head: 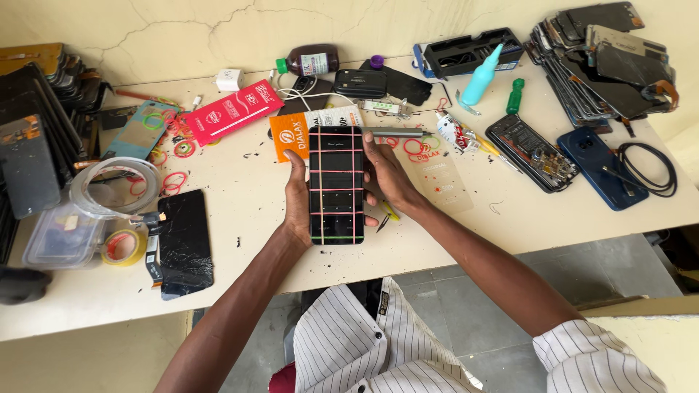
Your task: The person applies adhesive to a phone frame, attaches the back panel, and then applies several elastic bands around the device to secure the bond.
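Both hands, left (296, 198) and right (387, 177), grip a banded phone (336, 185) by its edges above the counter (247, 211), fingers clasped round it, orange packet (291, 135) just behind.

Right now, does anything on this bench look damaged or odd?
Yes. The phone held between the left hand and right hand is bound with criss-crossed rubber bands. Left of it, a black screen panel looks cracked, its ribbon cable loose. An opened phone lies on the right.
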